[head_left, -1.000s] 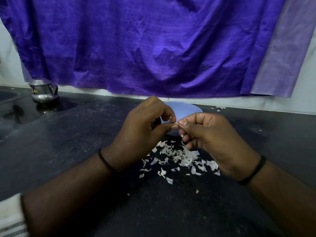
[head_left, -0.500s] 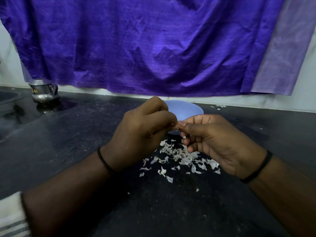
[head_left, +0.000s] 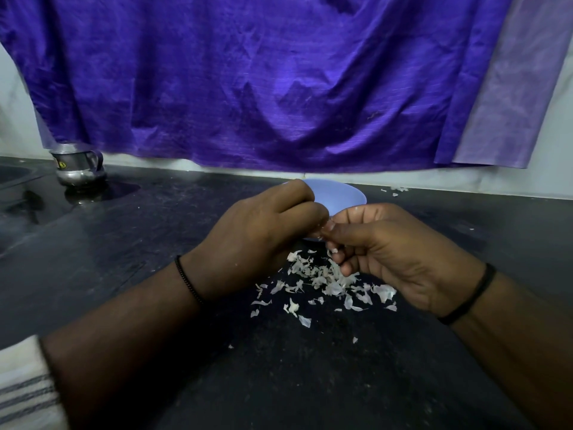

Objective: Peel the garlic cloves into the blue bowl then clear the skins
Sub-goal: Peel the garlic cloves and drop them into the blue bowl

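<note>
- Left hand point(head_left: 260, 240), one: knuckles up, fingers curled in, fingertips pressed against those of the other hand just in front of the bowl. Thin black band at the wrist.
- Right hand point(head_left: 400, 252), one: thumb and forefinger pinched together at the meeting point, other fingers folded loosely beneath. Black band at the wrist.
- Garlic clove: hidden inside the pinch; neither its presence, long axis nor heading can be told.
- Blue bowl point(head_left: 341, 193), one: upright on the counter, directly behind the hands, near rim covered by them. Contents not visible.
- Garlic skins point(head_left: 325, 279), too many to count: pale flakes in a loose heap on the counter below the hands, a few strays nearer the camera.
- Further skin scraps point(head_left: 397, 190), a few, by the wall right of the bowl.
- Black counter point(head_left: 155, 243), one.
- Steel jug point(head_left: 77, 166), one: upright, far left.
- Purple cloth point(head_left: 263, 82), one: hung along the wall.
</note>
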Demonstrator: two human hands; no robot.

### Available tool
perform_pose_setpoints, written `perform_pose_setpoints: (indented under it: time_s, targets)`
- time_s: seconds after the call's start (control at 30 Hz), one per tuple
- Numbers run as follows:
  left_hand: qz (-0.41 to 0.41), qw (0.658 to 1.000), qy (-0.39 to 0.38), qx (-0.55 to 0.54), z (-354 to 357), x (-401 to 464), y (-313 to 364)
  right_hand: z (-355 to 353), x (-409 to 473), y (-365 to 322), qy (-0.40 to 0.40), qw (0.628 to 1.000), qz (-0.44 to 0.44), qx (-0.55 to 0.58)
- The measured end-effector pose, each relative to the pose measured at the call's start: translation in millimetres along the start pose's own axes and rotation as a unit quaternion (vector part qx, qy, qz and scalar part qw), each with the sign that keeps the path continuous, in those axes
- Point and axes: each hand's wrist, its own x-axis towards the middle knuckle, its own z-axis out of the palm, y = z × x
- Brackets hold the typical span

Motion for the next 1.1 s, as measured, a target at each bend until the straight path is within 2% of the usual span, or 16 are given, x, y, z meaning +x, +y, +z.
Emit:
perform_pose_setpoints:
  time_s: [0.4,1.1]
  targets:
    - [-0.004,1.0,0.013,-0.016,6,-2,1,3,1,5,-0.006,0.999,-0.008,0.047]
    - [-0.101,0.987,0.087,-0.091,10,1,9,29,-5,8,0.132,0.982,-0.13,0.039]
